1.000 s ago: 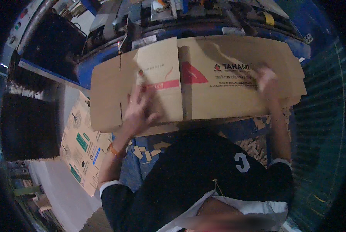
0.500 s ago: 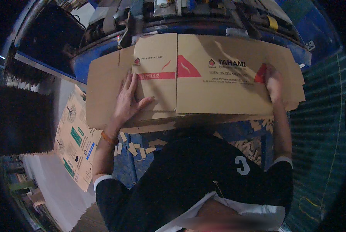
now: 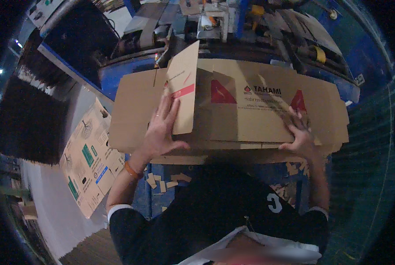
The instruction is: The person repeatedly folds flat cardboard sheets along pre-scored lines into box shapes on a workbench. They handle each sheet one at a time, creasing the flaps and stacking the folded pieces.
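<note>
In front of me lies a stack of flat brown cardboard box blanks (image 3: 259, 128), the top one printed with red corner shapes and dark lettering. On its left, a cardboard flap (image 3: 185, 90) with a red band stands tilted up from the sheet beneath. My left hand (image 3: 163, 128) rests against the flap's lower left side, fingers stretched out and thumb pointing right. Toward the right end, my right hand (image 3: 301, 134) lies on the printed panel with fingers spread, near the right red shape. Neither hand is closed around the board.
A blue machine with belts and dark rollers (image 3: 158, 35) stands just beyond the stack. Printed cardboard sheets (image 3: 89, 154) with green blocks lie at the left, below a tall dark stack of board edges (image 3: 30, 121). Cardboard scraps (image 3: 162, 185) are scattered below the near edge.
The left flap has lifted from lying flat to a tilt. My right hand has come down toward the near edge of the panel. The stack now appears lower in view.
</note>
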A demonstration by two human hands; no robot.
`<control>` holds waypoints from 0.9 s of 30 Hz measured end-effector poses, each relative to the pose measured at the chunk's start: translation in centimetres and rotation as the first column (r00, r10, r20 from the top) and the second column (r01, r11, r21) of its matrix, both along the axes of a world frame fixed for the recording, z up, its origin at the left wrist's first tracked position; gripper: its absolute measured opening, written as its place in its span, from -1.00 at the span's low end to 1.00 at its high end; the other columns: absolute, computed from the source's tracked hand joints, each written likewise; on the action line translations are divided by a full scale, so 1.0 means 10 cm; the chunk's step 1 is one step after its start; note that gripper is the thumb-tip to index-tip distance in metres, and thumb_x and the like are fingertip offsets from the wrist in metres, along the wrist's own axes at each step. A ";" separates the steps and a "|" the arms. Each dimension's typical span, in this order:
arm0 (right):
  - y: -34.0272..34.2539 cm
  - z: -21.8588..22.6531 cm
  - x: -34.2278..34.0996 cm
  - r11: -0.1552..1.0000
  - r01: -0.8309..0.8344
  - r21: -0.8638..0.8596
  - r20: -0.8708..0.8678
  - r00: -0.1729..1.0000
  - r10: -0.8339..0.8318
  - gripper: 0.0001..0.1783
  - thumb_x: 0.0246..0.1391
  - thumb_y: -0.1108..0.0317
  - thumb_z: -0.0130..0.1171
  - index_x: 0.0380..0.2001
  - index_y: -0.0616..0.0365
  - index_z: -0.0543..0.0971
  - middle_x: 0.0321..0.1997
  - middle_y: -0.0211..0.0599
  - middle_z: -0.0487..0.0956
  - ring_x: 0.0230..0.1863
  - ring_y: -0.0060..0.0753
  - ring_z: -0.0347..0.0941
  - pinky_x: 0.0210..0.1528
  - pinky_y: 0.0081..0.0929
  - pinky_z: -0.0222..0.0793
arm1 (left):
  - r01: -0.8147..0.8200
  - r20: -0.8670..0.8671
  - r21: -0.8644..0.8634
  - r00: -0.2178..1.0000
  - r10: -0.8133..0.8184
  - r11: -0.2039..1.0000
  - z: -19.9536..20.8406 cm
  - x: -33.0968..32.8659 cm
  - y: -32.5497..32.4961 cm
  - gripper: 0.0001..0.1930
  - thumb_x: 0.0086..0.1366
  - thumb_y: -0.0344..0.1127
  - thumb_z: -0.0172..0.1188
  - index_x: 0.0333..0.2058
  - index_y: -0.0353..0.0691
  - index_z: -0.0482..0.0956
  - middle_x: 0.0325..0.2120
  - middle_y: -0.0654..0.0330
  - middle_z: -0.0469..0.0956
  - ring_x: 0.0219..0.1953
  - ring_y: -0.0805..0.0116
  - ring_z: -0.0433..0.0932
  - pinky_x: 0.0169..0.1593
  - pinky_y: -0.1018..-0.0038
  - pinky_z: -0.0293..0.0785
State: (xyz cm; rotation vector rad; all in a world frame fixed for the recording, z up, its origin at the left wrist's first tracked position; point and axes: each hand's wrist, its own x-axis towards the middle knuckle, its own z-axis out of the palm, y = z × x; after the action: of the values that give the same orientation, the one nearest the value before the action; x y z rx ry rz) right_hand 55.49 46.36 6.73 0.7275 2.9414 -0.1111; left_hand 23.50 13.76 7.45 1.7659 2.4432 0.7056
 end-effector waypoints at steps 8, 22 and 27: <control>0.44 0.07 -0.55 0.999 0.026 0.029 -0.098 0.995 -0.023 -0.04 -0.23 -0.19 0.28 0.26 -0.10 0.25 0.44 -0.32 -0.01 0.44 -0.06 -0.24 0.40 -0.01 -0.31 | 0.174 -0.360 0.087 0.924 -0.132 0.981 -0.35 -0.38 0.66 -0.32 0.12 -0.43 -0.04 0.27 -0.32 0.06 0.29 -0.08 0.00 0.34 0.00 -0.01 0.31 0.07 -0.07; 1.05 -0.20 -1.46 0.995 0.058 0.075 -0.504 0.864 -0.012 -0.48 0.07 0.21 0.12 0.12 0.08 0.39 0.20 0.05 0.33 0.27 0.14 0.12 0.27 -0.17 0.10 | -0.279 -0.212 0.422 0.895 0.393 0.863 -0.13 -0.94 1.56 -0.08 0.05 -0.12 0.32 0.25 -0.39 0.00 0.20 -0.18 0.13 0.26 -0.10 0.10 0.29 0.04 -0.03; 0.87 -0.18 0.25 0.884 0.467 0.003 -0.595 0.711 -0.374 -0.44 0.08 0.13 0.08 0.12 0.15 0.37 0.20 0.06 0.33 0.24 0.11 0.17 0.26 -0.17 0.12 | -0.572 0.072 0.735 0.601 0.796 0.365 -0.48 -0.35 0.01 -0.10 0.12 -0.17 0.27 0.24 -0.51 -0.07 0.26 -0.27 -0.04 0.31 -0.19 -0.06 0.30 0.04 -0.10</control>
State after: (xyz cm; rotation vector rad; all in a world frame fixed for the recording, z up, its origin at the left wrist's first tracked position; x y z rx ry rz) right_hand 58.03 55.06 4.92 1.6664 3.2872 -0.1709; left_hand 19.99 13.82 2.62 0.7601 3.4887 1.7682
